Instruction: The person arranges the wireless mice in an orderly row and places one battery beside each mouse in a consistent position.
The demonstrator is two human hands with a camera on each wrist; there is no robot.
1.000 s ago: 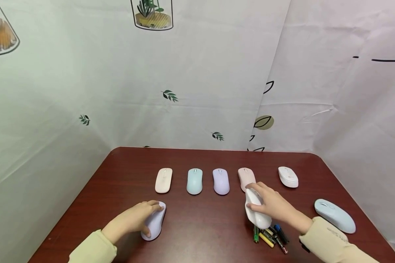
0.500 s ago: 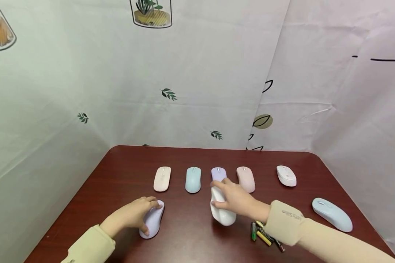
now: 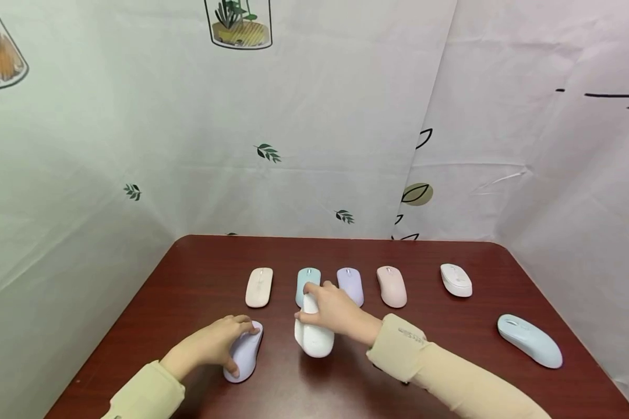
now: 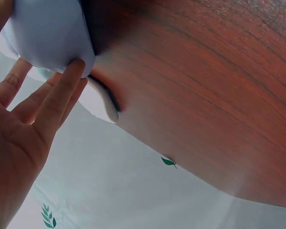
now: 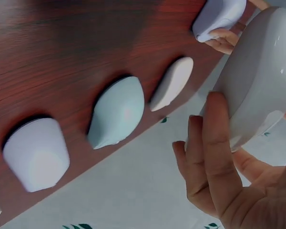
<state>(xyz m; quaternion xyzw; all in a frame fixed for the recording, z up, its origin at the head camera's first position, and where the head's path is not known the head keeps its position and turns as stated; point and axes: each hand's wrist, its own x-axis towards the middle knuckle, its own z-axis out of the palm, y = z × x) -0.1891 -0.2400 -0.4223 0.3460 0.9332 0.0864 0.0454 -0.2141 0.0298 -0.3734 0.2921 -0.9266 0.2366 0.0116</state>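
My left hand grips a lavender computer mouse on the table's left side, thumb at its near edge and fingers at its far end. In the left wrist view, the fingertips rest along the edge of this mouse. My right hand holds a white mouse above the middle of the table, thumb on one side and fingers on the other. Behind it, the white mouse and hand partly cover a light blue mouse and a second lavender mouse. The right wrist view shows the white mouse close up.
A cream mouse and a pink mouse lie in the back row. Farther right are another white mouse and a larger pale blue mouse. My right sleeve stretches over the front right, covering the batteries. A fabric wall borders the table.
My right hand has carried the white mouse leftward, from above the batteries to in front of the light blue mouse. The right sleeve now hides the batteries. The left hand stays on its lavender mouse.
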